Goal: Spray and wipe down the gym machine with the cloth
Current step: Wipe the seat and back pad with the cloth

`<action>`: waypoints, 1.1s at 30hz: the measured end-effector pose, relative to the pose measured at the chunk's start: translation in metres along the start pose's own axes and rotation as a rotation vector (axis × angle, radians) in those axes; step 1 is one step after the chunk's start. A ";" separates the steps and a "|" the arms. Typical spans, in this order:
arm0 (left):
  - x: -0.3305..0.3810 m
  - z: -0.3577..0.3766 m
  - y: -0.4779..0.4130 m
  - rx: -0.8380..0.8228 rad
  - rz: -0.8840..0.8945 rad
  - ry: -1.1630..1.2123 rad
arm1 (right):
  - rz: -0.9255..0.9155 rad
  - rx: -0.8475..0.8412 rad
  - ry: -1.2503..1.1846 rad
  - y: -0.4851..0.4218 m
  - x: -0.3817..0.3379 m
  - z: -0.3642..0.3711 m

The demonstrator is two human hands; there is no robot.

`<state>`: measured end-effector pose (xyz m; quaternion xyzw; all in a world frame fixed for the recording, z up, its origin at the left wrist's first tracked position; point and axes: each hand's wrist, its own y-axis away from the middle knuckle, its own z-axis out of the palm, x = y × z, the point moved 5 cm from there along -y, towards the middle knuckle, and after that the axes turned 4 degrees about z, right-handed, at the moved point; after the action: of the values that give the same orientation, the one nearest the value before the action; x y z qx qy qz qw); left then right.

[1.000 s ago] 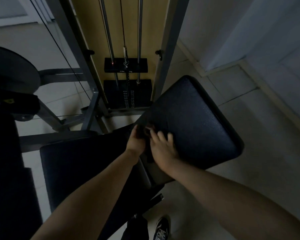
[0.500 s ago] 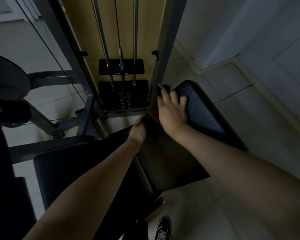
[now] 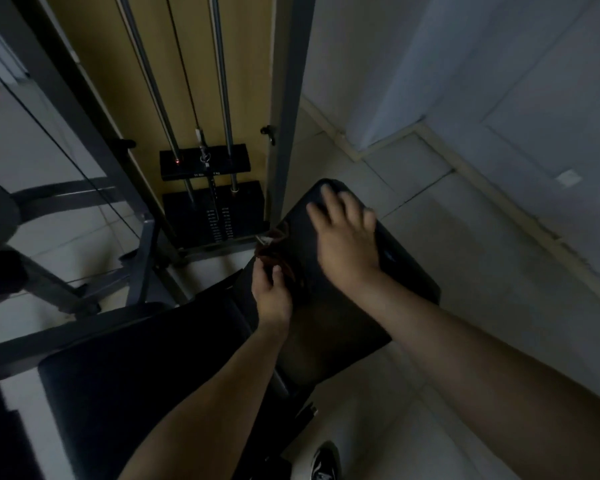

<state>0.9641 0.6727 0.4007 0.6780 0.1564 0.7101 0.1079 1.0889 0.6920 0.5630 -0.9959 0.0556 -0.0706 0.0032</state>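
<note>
The gym machine's black padded seat (image 3: 407, 275) tilts up in the middle of the view. My right hand (image 3: 345, 239) lies flat on its far end with fingers spread. A dark reddish cloth (image 3: 276, 242) with a small pale tag bunches at the pad's left edge. My left hand (image 3: 272, 299) is at that edge, its fingers curled on the lower end of the cloth. No spray bottle is in view.
A weight stack (image 3: 215, 216) with guide rods stands behind the seat inside a grey steel frame (image 3: 291, 98). A second black pad (image 3: 136, 368) lies low at the left. My shoe (image 3: 324, 462) is on the tiled floor; a wall runs along the right.
My right hand has slid from the pad's near left part up to its far end and then across to the right. My left hand stays at the pad's left edge.
</note>
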 end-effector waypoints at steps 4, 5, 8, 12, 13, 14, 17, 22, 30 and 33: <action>0.048 0.043 0.039 -0.144 0.456 -0.236 | 0.276 -0.064 -0.232 -0.003 0.056 -0.004; 0.056 0.055 0.044 -0.205 0.550 -0.298 | 0.283 -0.069 -0.273 0.000 0.057 0.000; 0.069 0.072 0.035 -0.291 0.648 -0.406 | 0.295 0.037 -0.369 0.007 0.058 0.001; 0.081 0.065 0.001 -0.316 0.738 -0.542 | 0.288 0.070 -0.427 0.003 0.061 0.002; 0.085 0.063 -0.007 -0.315 0.761 -0.575 | 0.277 0.063 -0.418 0.003 0.061 0.003; 0.088 0.063 -0.017 -0.306 0.776 -0.608 | 0.273 0.053 -0.411 0.002 0.061 0.003; 0.101 0.066 -0.047 -0.229 0.679 -0.603 | 0.277 0.015 -0.374 0.000 0.062 0.004; 0.118 0.072 -0.071 -0.150 0.463 -0.542 | 0.302 0.006 -0.312 0.000 0.057 0.008; 0.108 0.086 -0.007 -0.289 0.774 -0.595 | 0.313 0.018 -0.310 0.004 0.054 0.007; 0.107 0.080 -0.031 -0.239 0.749 -0.625 | 0.311 0.035 -0.318 0.004 0.054 0.006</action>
<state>1.0361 0.7462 0.4914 0.8508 -0.2198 0.4759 -0.0360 1.1424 0.6823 0.5649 -0.9737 0.2063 0.0876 0.0399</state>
